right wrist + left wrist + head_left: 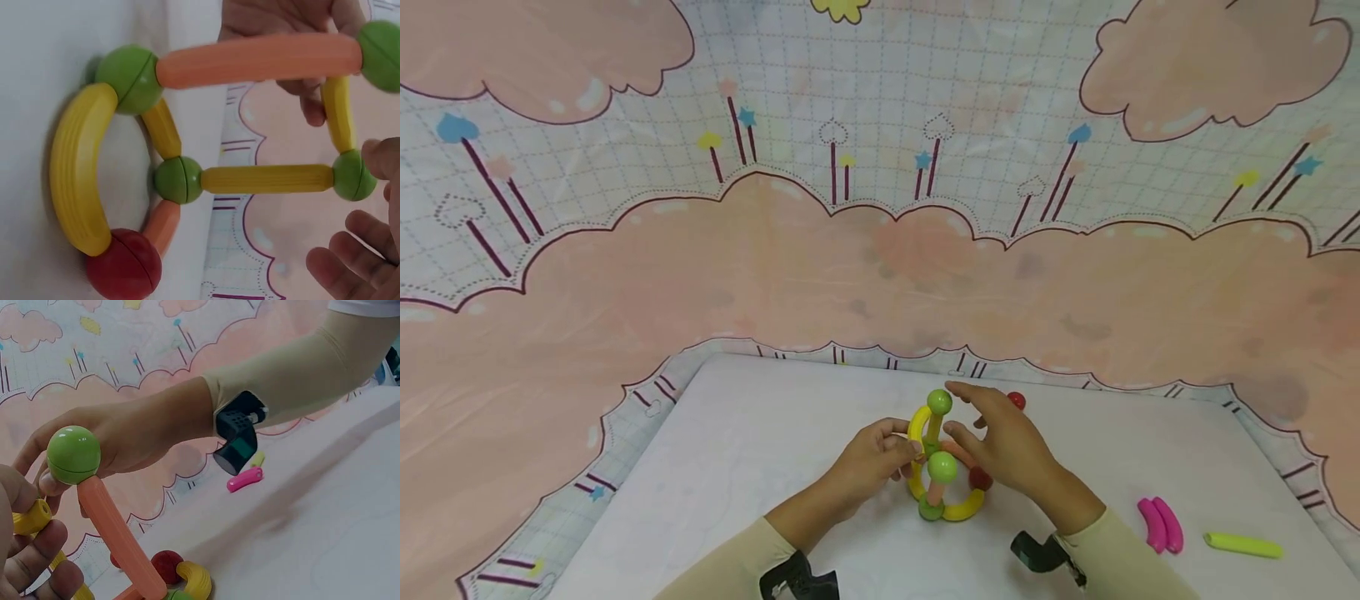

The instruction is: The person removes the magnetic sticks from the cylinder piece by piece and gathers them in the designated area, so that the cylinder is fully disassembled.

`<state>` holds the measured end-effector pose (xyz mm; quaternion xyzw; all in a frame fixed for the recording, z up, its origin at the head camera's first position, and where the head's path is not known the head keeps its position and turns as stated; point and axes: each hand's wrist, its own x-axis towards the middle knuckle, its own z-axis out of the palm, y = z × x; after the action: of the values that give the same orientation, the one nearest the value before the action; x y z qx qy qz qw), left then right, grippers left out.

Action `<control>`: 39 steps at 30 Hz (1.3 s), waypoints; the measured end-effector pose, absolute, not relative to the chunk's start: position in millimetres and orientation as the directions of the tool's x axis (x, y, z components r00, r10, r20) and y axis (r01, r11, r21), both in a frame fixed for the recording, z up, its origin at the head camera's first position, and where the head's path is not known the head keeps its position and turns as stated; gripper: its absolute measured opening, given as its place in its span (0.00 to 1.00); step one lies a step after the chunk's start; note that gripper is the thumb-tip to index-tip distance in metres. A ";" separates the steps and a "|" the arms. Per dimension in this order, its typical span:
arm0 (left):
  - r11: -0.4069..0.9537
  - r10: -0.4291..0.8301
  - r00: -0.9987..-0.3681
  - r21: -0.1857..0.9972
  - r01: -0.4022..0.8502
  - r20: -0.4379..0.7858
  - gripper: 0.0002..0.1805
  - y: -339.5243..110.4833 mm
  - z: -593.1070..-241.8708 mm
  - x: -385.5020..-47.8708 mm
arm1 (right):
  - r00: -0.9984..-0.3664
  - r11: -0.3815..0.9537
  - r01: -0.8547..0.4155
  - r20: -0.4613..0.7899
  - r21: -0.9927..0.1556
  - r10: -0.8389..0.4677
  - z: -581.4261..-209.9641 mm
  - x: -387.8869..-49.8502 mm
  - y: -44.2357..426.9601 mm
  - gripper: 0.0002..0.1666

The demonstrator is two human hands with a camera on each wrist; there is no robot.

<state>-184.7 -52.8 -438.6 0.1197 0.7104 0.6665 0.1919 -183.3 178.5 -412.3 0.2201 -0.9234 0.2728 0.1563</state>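
Ball-and-stick toy (936, 493) perhaps half built

The toy stands on the white table (737, 517), between the two hands. I see its lower ring (75, 169) closed: two green balls (178, 179) and a red ball (124, 265) linked by curved sticks. An orange stick (259, 60) and a yellow stick (267, 179) rise from the green balls to a near top ball (943, 467) and a far top ball (939, 402). The left hand (874, 456) pinches a curved yellow piece (339, 115), joined to the far top ball but free of the near one. The right hand (1009, 442) is spread about the far top ball; I can't tell whether it touches.

Nothing rises from the red ball, so I judge the upper part unfinished. Two pink pieces (1171, 527) and a light green stick (1243, 545) lie unused to the right; a second red ball (1017, 401) shows beyond the right hand.
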 end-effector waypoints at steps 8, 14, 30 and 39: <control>0.107 0.447 -0.894 0.994 0.015 -0.035 0.31 -58.5 -440.9 -186.8 | -0.837 0.752 -0.528 0.391 -0.394 -0.383 -410.6 -197.1 171.9 0.36; 0.120 0.495 -0.868 0.988 0.102 0.029 0.32 -65.8 -442.9 -190.4 | -0.862 0.775 -0.491 0.353 -0.398 -0.364 -408.1 -198.7 167.2 0.32; 0.170 0.563 -0.817 0.949 0.265 0.127 0.39 -69.8 -446.6 -199.9 | -0.886 0.787 -0.450 0.322 -0.423 -0.334 -407.6 -198.7 166.3 0.28; 0.171 0.558 -0.823 0.955 0.241 0.108 0.45 -66.7 -446.0 -206.3 | -0.888 0.781 -0.448 0.320 -0.434 -0.331 -408.6 -199.1 165.4 0.28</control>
<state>-206.3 -66.7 -446.0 0.2653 0.7533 0.5865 0.1350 -199.1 165.4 -408.6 0.2081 -0.9368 0.2571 0.1137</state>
